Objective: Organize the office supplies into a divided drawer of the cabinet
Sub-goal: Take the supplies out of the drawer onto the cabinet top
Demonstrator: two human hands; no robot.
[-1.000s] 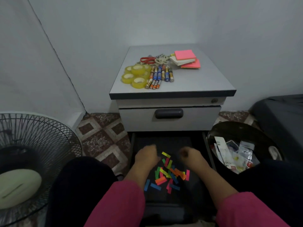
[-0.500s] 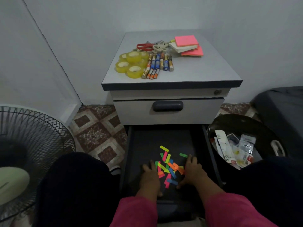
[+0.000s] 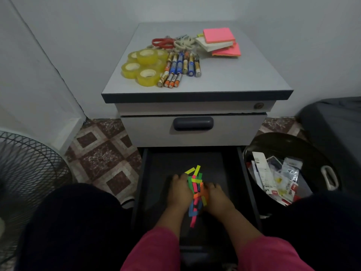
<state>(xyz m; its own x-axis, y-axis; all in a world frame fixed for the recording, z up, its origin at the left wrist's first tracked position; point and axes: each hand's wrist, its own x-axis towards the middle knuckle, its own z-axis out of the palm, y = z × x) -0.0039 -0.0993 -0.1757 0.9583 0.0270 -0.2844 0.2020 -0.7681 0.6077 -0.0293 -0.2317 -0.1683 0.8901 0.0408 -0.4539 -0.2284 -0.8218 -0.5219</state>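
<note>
Both hands [image 3: 199, 192] have squeezed the paper strips [image 3: 196, 192] mid-drawer [image 3: 244, 173]

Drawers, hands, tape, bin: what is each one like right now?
Bottom drawer: pulled open.
Top drawer: closed.
Paper strips: bunched in a heap between the hands.
Left hand: pressing against the heap.
Right hand: pressing against the heap.
Tape rolls: lying flat on the cabinet.
Bin: holds wrappers.

L hand [image 3: 180, 189] + R hand [image 3: 217, 194] palms down, side by side, fingers flat, forearms converging.
</note>
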